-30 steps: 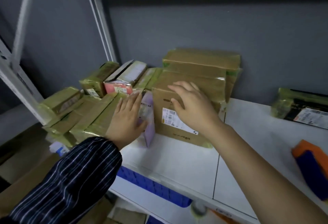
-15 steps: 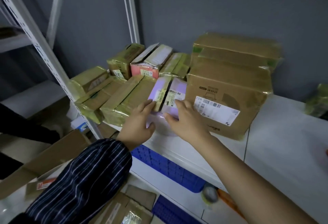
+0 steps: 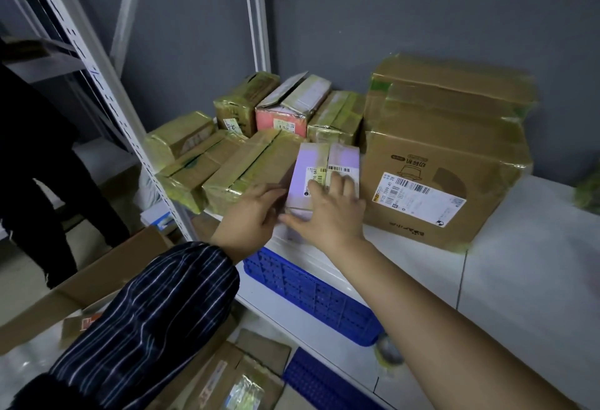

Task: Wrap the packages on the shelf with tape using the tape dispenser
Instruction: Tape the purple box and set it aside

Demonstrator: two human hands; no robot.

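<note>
the lilac package is lying near the front edge of the white shelf, squeezed between a row of yellow-taped packages on its left and a big brown carton on its right. the left hand is grasping its left side with curled fingers, and the right hand is clasping it from above, thumb hooking the near edge. a pink-ended box is crowding in behind. a perforated upright is standing just left of the stack. a blue crate is sitting on the level beneath, and a person in dark trousers is standing at far left
</note>
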